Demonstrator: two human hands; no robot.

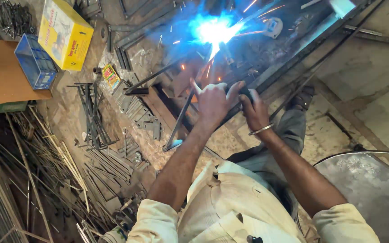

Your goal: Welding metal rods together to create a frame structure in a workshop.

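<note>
Nearest the camera: cream shirt [230, 202], both forearms stretched forward over the floor [374, 103]. Left hand [212, 101] was loosely curled, thumb and a finger spread, resting on or bracing a thin rod [181, 119] that slanted down to the floor; a true grip couldn't be confirmed. Right hand [254, 110], metal bangle [261, 130] at the wrist, was clenched on a dark holder [245, 93], mostly hidden by the fingers. Just beyond the hands lay the steel frame [293, 58], long bars running up to the right. Farther out, the arc [212, 30] flared blue-white on the frame with sparks flying, so the step in hand looked like welding a joint, mid-bead. Judgement: next move would call for a steady holder, the rod kept pressed, and a check of the seam once the glare dropped. Left of all this: scrap rods [46, 166], blue crate [36, 62], yellow box [65, 33].
</note>
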